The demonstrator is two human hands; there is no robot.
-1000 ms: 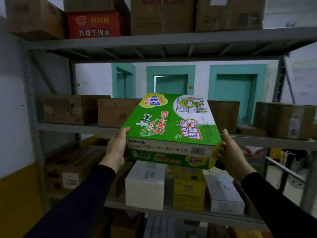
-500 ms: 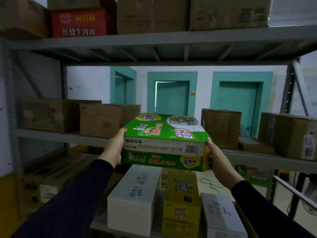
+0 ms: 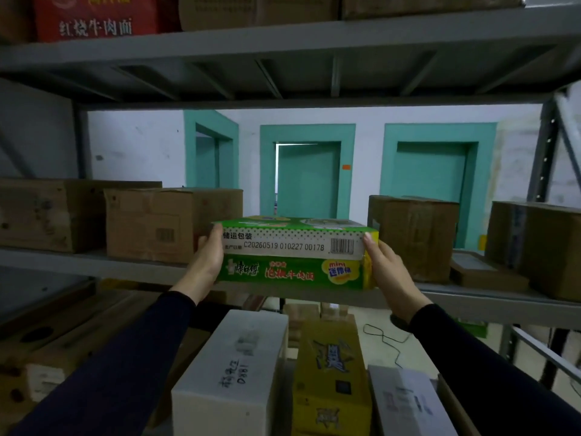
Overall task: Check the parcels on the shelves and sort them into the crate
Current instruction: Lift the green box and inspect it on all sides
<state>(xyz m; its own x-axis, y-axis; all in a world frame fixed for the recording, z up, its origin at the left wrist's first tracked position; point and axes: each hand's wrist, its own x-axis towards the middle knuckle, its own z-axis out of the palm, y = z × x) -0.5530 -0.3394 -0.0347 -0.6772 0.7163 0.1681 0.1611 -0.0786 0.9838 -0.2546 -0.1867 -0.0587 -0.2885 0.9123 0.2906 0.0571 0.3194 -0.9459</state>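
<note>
Holding the green box (image 3: 294, 253) level with the middle shelf (image 3: 94, 262), left hand (image 3: 206, 262) and right hand (image 3: 385, 272) fingers wrapped round its ends. Saw no crate; sorting probably barely begun.

Red carton (image 3: 94, 17) cropped by top edge, white box (image 3: 232, 372) by bottom
</note>
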